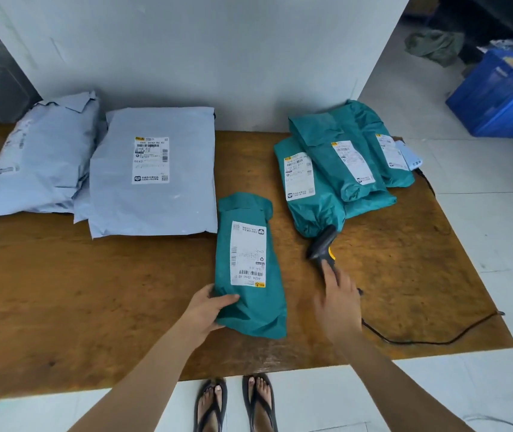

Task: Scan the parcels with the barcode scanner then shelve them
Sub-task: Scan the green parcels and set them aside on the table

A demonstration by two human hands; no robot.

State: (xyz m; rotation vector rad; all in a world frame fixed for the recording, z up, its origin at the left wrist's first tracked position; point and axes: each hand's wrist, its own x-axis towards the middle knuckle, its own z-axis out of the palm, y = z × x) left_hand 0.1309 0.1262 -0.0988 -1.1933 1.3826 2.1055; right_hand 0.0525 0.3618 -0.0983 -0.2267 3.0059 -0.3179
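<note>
One teal parcel (249,266) is lying label-up near the middle of the wooden surface (62,291), the left hand (210,310) gripping its near left corner with the thumb on top. Just to its right, the right hand (338,302) is covering the handle of the black barcode scanner (322,244), too blurred to tell whether its fingers are curling round it. More teal parcels (339,169) are lying far right.

At least two grey parcels (40,157) (155,201), four teal parcels (249,307) (311,210) (352,182) (370,126), one barcode scanner (322,244), one blue crate (498,98).
</note>
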